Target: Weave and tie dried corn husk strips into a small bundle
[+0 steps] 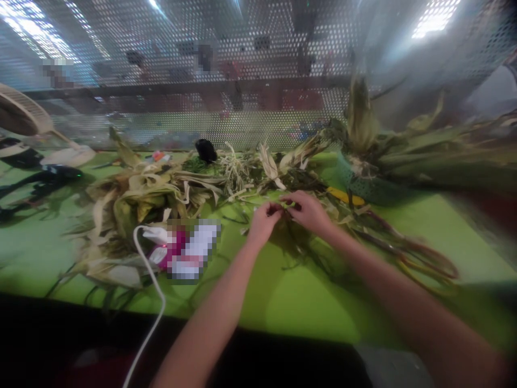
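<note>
Both hands meet over the middle of the table. The left hand is curled, its fingertips pinched on a thin dark green strand of leaf, and the right hand closes on the same strand from the other side, thumb and fingers drawn together, so the two hands are touching or nearly so. The picture is blurred here, and it looks as though the strand belongs to the loose dark bundle of stems lying just under the wrists, though I cannot tell for certain.

That bundle lies on the bright green table surface. From it, long reddish-green stalks trail off to the right. Just beyond the right hand lies a flat yellow piece, and behind that a teal perforated basket piled with large green and tan husked plants.

To the left of the hands is a heap of pale yellow-green dried husks and leaves. Against its near side rests a white and magenta object, pixelated, with a white cable running from it down past the table's near edge. A small black rounded object sits at the far side, in front of a perforated metal screen. At the far left stands a white fan.
</note>
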`<state>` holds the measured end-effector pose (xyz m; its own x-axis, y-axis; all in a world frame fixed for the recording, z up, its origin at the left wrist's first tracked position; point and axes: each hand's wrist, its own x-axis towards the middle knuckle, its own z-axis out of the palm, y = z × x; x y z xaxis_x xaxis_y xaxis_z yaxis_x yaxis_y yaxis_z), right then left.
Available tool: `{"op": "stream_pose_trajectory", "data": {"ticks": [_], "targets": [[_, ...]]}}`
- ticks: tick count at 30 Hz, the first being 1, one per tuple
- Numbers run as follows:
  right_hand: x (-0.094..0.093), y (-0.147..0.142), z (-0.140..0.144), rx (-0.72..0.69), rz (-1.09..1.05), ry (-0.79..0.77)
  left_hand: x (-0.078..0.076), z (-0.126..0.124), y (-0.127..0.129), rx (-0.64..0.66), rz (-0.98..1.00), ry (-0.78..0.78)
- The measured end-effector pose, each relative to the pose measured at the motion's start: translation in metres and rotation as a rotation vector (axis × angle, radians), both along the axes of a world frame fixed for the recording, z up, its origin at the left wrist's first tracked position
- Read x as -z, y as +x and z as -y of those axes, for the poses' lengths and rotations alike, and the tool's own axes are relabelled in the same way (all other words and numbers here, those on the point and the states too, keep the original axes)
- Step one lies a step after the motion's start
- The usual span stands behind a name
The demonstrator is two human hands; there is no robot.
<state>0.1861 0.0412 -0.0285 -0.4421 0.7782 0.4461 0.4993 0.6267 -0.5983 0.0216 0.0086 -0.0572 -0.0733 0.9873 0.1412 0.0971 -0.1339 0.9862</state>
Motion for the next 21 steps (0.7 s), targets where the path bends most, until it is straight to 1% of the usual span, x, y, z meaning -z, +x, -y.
{"op": "stream_pose_trajectory", "data": {"ticks": [3, 10, 15, 21], "targets": [[-0.0003, -0.0001, 0.0003, -0.037, 0.029, 0.010, -0.0026, 0.0010, 0.0007, 0.019, -0.064, 0.022], [0.0009, 0.0012, 0.0000, -0.016, 0.179, 0.055, -0.0092, 0.0053, 0.0032, 0.042, -0.225, 0.084], [0.0006, 0.0029, 0.0021, 0.047, 0.213, 0.101, -0.0093, 0.0056, 0.0048, 0.032, -0.214, 0.063], [0.0003, 0.0039, 0.0032, 0.085, 0.344, 0.218, -0.0075, 0.0051, 0.0050, 0.042, -0.178, 0.040]]}}
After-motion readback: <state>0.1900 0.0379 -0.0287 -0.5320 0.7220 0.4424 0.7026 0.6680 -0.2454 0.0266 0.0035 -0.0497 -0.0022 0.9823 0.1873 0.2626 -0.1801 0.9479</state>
